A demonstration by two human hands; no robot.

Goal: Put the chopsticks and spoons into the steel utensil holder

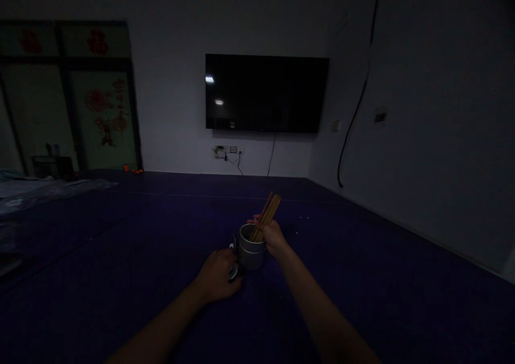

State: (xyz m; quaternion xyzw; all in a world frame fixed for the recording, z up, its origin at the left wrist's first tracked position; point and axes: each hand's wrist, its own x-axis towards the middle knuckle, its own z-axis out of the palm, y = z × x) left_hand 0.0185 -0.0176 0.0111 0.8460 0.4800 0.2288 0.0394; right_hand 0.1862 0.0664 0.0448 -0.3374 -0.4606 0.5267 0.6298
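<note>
A grey cylindrical metal container [252, 255] stands upright on the dark purple surface in front of me. A bundle of wooden chopsticks [270, 209] leans to the right, its lower ends inside the container's rim. Wrapped round the bundle at the rim is my right hand [273, 236], with some fingers showing behind the sticks. My left hand [219, 274] is low on the container's left side, curled at a small dark item with a pale round part [233, 272]. The dim light hides what that item is. A thin upright piece [233, 242] shows just beyond those fingers.
The purple surface [140, 246] spreads widely around the container. Clear plastic sheeting [52, 192] lies at the left. A small orange object [137, 171] sits by the far wall, below a wall-mounted television [265, 93] to its right. A black cable [354, 120] hangs on the right wall.
</note>
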